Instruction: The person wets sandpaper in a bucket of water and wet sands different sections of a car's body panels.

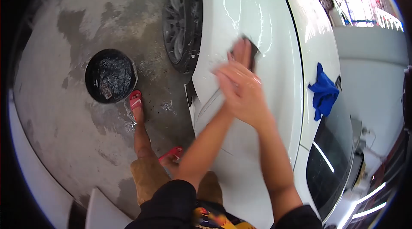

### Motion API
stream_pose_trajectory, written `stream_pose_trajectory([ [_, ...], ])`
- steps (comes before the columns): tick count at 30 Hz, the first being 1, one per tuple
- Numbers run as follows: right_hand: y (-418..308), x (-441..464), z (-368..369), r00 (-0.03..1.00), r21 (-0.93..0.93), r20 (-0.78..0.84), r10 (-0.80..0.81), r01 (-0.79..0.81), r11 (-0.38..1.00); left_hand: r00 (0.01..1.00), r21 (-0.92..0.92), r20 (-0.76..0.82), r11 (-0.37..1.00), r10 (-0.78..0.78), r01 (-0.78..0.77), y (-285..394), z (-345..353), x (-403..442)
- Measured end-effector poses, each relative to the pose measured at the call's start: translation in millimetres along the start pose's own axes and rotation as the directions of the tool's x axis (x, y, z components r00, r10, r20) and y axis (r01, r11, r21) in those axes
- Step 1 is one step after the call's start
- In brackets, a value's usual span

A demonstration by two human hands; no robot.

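My left hand (243,54) is on the white car panel (257,18), with a dark pad (254,53) beneath and beside its fingers. Motion smears the hand, and the pad's exact kind does not show. Crossing over my left wrist is my right hand (240,87), also blurred. I cannot tell whether its fingers grip the wrist or only pass above it. Wet, glossy streaks run across the panel around both hands. A curved pale line (208,103) shows on the bodywork left of my wrists.
A black bucket (131,78) of foamy water stands on the wet concrete floor (56,100), near my red sandal (135,99). The car's wheel (182,23) is at the upper left of the panel. A blue cloth (325,91) lies on the car near its dark window (328,160).
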State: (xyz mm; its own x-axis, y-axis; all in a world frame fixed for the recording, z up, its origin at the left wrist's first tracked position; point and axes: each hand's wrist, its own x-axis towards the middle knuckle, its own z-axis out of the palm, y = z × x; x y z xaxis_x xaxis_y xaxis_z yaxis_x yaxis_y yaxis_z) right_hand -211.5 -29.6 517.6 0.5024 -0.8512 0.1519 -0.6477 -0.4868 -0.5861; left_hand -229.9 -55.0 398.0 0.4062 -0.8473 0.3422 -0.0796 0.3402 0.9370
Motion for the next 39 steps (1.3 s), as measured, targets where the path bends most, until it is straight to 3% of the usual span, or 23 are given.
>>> stream_pose_trajectory([
  [1,9.7,-26.1,-28.2,1.0,-0.03,0.01,0.009,-0.008,1.0,0.996,0.23,0.079,0.973,-0.037,0.018,9.3,22.4,-26.9],
  [2,26.1,-49.7,-56.2,0.998,-0.181,0.036,-0.047,0.053,0.982,0.982,0.444,0.154,0.896,-0.107,0.028,20.7,35.3,-73.7],
  [4,46.8,-77.0,-106.3,0.988,-0.551,0.12,-0.098,0.149,0.821,0.958,0.278,0.212,0.951,-0.194,0.131,71.0,21.3,-144.4],
  [5,58.5,-85.0,-124.4,0.975,-0.57,0.198,-0.096,0.195,0.798,0.942,0.294,0.249,0.944,-0.227,0.15,80.8,16.8,-164.0],
  [7,57.7,-86.5,-132.3,0.966,-0.511,0.217,-0.139,0.234,0.827,0.888,0.325,0.339,0.924,-0.312,0.201,93.5,3.9,-196.7],
  [9,68.6,-81.4,-129.8,0.977,-0.444,0.151,-0.15,0.202,0.873,0.937,0.4,0.232,0.904,-0.261,0.152,66.6,9.7,-151.2],
  [11,74.2,-84.0,-131.7,0.969,-0.453,0.189,-0.159,0.23,0.862,0.989,0.466,0.069,0.881,-0.131,0.084,28.6,23.0,-84.8],
  [13,71.2,-81.8,-129.0,0.971,-0.46,0.174,-0.166,0.229,0.858,0.996,0.496,0.019,0.866,-0.088,0.067,15.2,23.9,-48.6],
  [16,74.9,-84.2,-128.3,0.97,-0.494,0.181,-0.159,0.23,0.839,0.968,0.453,0.012,0.864,-0.252,0.219,36.6,12.2,-129.2],
  [18,70.9,-85.7,-124.7,0.977,-0.499,0.164,-0.138,0.203,0.842,0.918,0.429,0.134,0.857,-0.373,0.285,72.8,-2.8,-227.7],
  [20,70.8,-87.0,-124.0,0.976,-0.525,0.17,-0.139,0.209,0.825,0.857,0.415,0.203,0.834,-0.474,0.363,84.2,-9.1,-239.3],
  [22,73.0,-88.9,-122.7,0.979,-0.52,0.153,-0.133,0.194,0.832,0.944,0.452,0.02,0.845,-0.33,0.286,51.0,2.6,-181.4],
  [24,75.2,-88.9,-121.7,0.981,-0.525,0.142,-0.13,0.186,0.831,0.955,0.539,-0.129,0.789,-0.268,0.295,14.2,12.1,-111.6],
  [27,74.7,-87.6,-120.8,0.982,-0.539,0.135,-0.129,0.182,0.823,0.943,0.44,-0.136,0.834,-0.303,0.332,21.4,17.2,-129.3],
  [30,75.7,-89.7,-121.2,0.981,-0.55,0.15,-0.12,0.184,0.815,0.893,0.352,0.096,0.854,-0.44,0.383,85.6,-7.2,-251.2],
  [32,76.2,-89.8,-121.4,0.981,-0.567,0.158,-0.116,0.187,0.802,0.851,0.416,0.163,0.817,-0.499,0.399,100.9,-14.0,-281.2],
  [35,76.4,-91.7,-120.6,0.983,-0.567,0.144,-0.113,0.175,0.805,0.915,0.417,-0.011,0.83,-0.403,0.37,71.8,-1.9,-214.8],
  [38,79.0,-91.6,-121.7,0.986,-0.577,0.143,-0.089,0.155,0.802,0.885,0.342,-0.014,0.829,-0.465,0.441,105.1,5.2,-253.0],
  [39,80.4,-89.9,-121.7,0.983,-0.59,0.152,-0.099,0.171,0.789,0.81,0.391,0.101,0.772,-0.578,0.502,134.5,-2.0,-282.4],
])
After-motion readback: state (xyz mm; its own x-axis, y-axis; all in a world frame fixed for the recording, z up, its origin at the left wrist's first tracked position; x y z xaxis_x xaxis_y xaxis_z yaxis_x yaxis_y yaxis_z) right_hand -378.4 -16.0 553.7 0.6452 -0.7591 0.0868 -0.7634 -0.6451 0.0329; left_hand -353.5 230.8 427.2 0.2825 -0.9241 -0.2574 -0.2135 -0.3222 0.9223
